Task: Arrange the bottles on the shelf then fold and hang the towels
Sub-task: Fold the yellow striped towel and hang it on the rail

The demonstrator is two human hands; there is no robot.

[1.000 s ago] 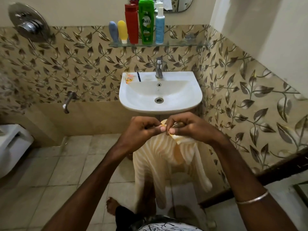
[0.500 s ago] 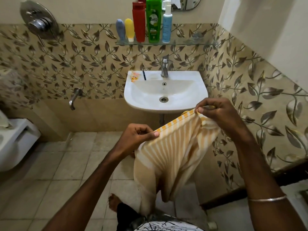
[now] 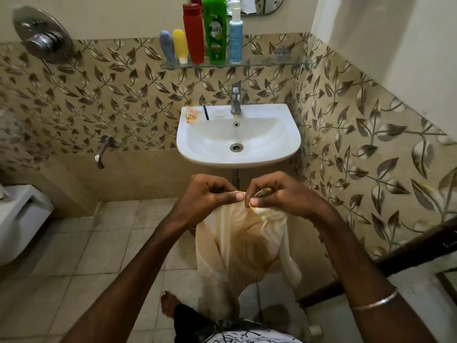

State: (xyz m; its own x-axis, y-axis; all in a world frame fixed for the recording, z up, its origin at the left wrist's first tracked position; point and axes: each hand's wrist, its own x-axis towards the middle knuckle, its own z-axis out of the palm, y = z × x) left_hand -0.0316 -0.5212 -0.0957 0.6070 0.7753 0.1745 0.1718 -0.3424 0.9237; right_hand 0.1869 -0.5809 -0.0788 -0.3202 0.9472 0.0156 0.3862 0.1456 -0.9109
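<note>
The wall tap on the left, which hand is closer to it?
Left. The left hand is right of and below the wall tap, pinching the towel; the right hand is beyond it, farther right.

The green bottle (image 3: 214, 30) standing on the glass shelf (image 3: 249, 63) is showing the brand name "Vatika" in white letters on its label; the smaller print beneath it is blurring out, and the neighbouring bottles are offering no legible lettering.
</note>
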